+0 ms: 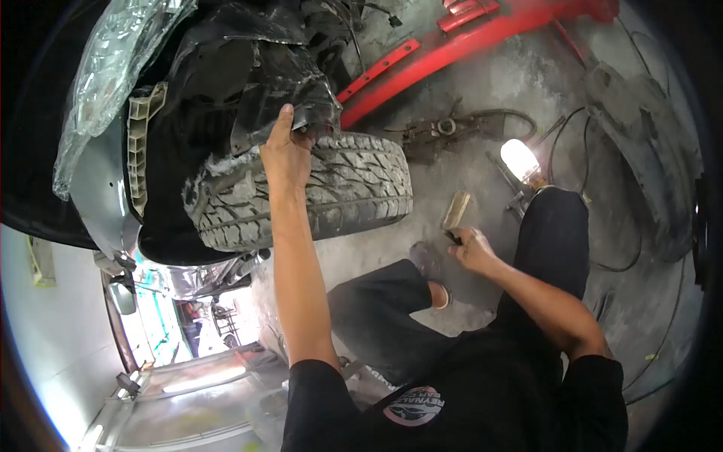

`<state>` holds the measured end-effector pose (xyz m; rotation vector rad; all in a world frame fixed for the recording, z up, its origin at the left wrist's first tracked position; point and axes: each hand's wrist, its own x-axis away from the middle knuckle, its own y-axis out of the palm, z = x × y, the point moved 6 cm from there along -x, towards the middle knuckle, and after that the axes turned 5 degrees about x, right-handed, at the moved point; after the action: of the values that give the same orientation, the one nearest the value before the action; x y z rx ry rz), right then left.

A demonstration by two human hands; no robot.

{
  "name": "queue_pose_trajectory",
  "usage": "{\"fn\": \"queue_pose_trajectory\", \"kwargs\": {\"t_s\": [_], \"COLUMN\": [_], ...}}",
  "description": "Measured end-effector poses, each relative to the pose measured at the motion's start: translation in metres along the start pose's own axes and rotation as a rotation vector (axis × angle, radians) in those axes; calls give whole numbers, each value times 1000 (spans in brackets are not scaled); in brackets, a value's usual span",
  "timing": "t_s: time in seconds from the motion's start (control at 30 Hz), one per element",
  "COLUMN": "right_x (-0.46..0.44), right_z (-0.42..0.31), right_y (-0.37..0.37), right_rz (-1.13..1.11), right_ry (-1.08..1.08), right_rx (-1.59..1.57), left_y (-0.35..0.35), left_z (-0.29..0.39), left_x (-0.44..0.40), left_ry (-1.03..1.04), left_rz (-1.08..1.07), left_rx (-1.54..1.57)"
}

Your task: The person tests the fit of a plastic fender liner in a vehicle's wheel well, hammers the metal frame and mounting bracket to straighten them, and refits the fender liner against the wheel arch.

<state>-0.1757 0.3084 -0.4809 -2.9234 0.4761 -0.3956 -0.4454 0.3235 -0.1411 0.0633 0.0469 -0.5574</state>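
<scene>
My left hand (286,158) reaches up over the tyre, thumb raised, its fingers curled at the lower edge of a crumpled black wheel-arch liner (279,83). The muddy tyre (354,177) with its chunky tread lies right behind my wrist. Lower and to the right, my right hand (474,251) is closed around the dark handle of a tool with a flat tan head (457,209). That tool looks like a brush, held above the floor between my knees and apart from the tyre. The fingertips of my left hand are partly hidden.
A lit work lamp (520,161) stands beside my right knee. A red metal beam (467,53) crosses the top. A greasy metal part (444,128) lies on the concrete floor. A long dark panel (640,151) and cables are at the right. Clear plastic film (113,83) covers bodywork upper left.
</scene>
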Motion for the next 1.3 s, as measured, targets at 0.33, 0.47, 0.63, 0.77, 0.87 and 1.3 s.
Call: {"fn": "queue_pose_trajectory", "kwargs": {"t_s": [0.33,0.47,0.63,0.77,0.87,1.3], "right_x": [-59,-67,-74,-68,-71,-94], "right_z": [31,108,121,108,116,151], "right_y": [3,21,29,19,27,45], "right_rz": [-291,-297,-288,-220,-258,-185], "right_ry": [81,227,224,197,218,189], "right_rx": [621,679,769,804,836,1132], "left_y": [8,-3,8,15,11,31], "left_z": [-6,-30,-35,-37,-49,-49], "left_x": [6,8,25,24,13,13], "left_ry": [-14,14,27,-24,9,-70], "left_rz": [12,128,175,149,66,-34], "left_rx": [27,-118,-271,-360,-404,-185]}}
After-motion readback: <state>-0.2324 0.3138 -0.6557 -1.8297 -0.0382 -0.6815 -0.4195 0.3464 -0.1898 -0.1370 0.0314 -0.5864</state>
